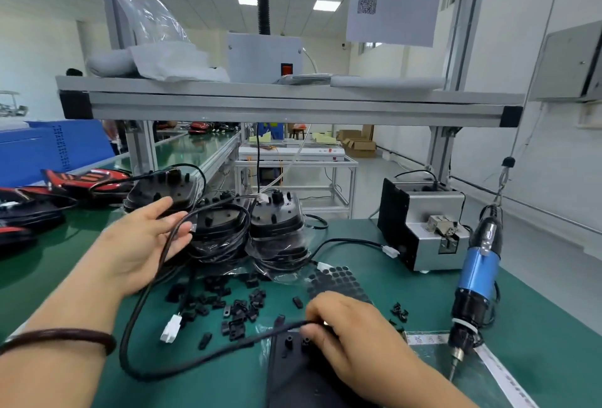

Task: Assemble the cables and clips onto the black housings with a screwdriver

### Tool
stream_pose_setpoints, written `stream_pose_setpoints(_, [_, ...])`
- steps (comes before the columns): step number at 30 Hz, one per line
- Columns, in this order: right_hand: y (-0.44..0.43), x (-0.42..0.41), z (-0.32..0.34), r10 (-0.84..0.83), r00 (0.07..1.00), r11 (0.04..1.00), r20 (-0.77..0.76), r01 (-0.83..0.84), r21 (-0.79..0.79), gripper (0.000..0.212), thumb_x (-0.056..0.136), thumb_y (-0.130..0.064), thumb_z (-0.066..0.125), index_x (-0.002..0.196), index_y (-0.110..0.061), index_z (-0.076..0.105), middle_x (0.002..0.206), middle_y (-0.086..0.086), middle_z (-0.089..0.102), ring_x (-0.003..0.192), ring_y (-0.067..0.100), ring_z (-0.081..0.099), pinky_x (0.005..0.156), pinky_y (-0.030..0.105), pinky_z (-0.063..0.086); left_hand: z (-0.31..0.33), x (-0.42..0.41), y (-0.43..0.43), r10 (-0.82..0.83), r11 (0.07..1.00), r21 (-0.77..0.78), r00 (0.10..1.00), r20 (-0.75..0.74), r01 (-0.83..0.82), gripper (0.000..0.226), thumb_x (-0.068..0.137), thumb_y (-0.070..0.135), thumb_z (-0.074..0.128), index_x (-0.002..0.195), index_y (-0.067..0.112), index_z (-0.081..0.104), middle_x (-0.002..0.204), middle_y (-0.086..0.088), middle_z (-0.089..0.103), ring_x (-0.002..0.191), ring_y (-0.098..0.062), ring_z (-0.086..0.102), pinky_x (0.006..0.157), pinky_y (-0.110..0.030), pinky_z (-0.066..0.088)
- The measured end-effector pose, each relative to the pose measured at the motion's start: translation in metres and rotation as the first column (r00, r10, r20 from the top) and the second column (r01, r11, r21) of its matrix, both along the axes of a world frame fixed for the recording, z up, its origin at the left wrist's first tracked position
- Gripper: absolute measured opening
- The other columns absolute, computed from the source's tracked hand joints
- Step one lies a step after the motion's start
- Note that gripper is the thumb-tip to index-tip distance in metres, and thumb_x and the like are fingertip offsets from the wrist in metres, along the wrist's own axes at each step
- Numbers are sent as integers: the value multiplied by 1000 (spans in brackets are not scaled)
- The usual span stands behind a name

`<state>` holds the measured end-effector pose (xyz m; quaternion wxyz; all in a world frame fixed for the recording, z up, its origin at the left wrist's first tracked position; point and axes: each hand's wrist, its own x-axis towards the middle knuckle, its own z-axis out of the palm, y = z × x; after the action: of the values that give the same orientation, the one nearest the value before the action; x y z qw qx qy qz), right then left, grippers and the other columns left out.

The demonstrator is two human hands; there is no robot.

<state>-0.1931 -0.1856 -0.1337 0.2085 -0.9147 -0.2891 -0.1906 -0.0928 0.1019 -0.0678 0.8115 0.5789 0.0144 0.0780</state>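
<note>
1. Housing (293,371): flat on the green mat (537,326), under the right hand (351,336). Its near end is cut off by the frame edge.
2. Right hand: thumb and curled fingers pinch the cable (130,336) over the housing's posts.
3. Left hand (146,244): raised, fingers straight and spread. The cable lies across them and loops down to the mat.
4. White connector (171,329) lies inside the loop. Clips (234,306) are scattered between the hands.
5. Bagged stacks (277,222) of housings, wound with cables, stand behind the clips.
6. Screwdriver (475,280) hangs at the right, untouched, with the feeder (423,225) behind it.
7. The cable's end is hidden by the right fingers.
</note>
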Motion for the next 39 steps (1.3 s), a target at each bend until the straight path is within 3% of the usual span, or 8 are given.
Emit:
stream_pose_setpoints(4, [3,1,-5,-51,990,933,-132,95,348,16,97,-33,48,97,-49,49,75,-12,64,68,4,58,62,20,46,6,-9,10,-102,844,-527,994,29,102,44,86,-3,52,130,-2,46,125,-27,55,103,-31,65,82,-44,51])
stream_pose_setpoints(7, [4,2,-4,37,958,812,-285,137,567,19,99,-17,50,97,-33,60,72,-8,69,57,1,54,58,15,44,3,-20,-17,-118,734,-667,991,58,126,44,99,7,39,141,-4,32,127,-25,55,102,-32,64,81,-41,52])
stream_pose_setpoints(10, [1,5,-3,147,909,681,-391,194,706,13,98,-17,53,90,-15,62,72,-1,69,53,8,47,55,17,41,-10,-34,-67,-79,829,-558,996,-40,43,39,99,0,39,138,0,39,117,-18,57,98,-28,64,72,-36,55])
stream_pose_setpoints(13, [1,6,-1,203,899,590,-387,203,781,21,89,-29,62,81,-9,65,55,-2,48,51,11,39,49,18,35,-35,-62,-116,-89,976,-201,995,-53,77,32,96,-10,38,120,5,52,107,-11,62,92,-19,64,67,-25,52])
stream_pose_setpoints(18, [1,8,-2,216,918,589,-333,149,794,21,92,-19,61,73,-11,64,51,-2,45,46,10,38,45,17,33,-44,-89,-145,-415,864,388,890,188,321,24,89,18,62,110,28,65,103,14,71,97,2,64,82,-13,50])
stream_pose_setpoints(22, [3,8,-3,124,963,653,-241,103,750,19,91,-12,62,75,-14,73,59,-4,51,48,5,47,51,15,37,-24,-74,-149,-167,892,451,936,311,9,12,91,28,59,86,24,70,73,12,69,62,4,57,62,-14,50])
stream_pose_setpoints(33, [-1,8,-8,83,985,786,-153,30,618,34,91,-12,63,68,-36,68,69,-9,52,69,5,52,68,17,41,-32,-69,-155,-182,949,304,937,298,87,20,94,19,56,78,20,67,73,6,70,52,1,57,49,-13,46])
stream_pose_setpoints(39, [-6,8,-9,87,985,794,-148,21,607,16,89,-22,62,76,-23,72,74,-10,54,70,6,53,68,16,40,-40,-68,-158,-163,958,276,936,313,74,21,95,23,55,78,25,67,78,5,71,61,-4,59,57,-17,50])
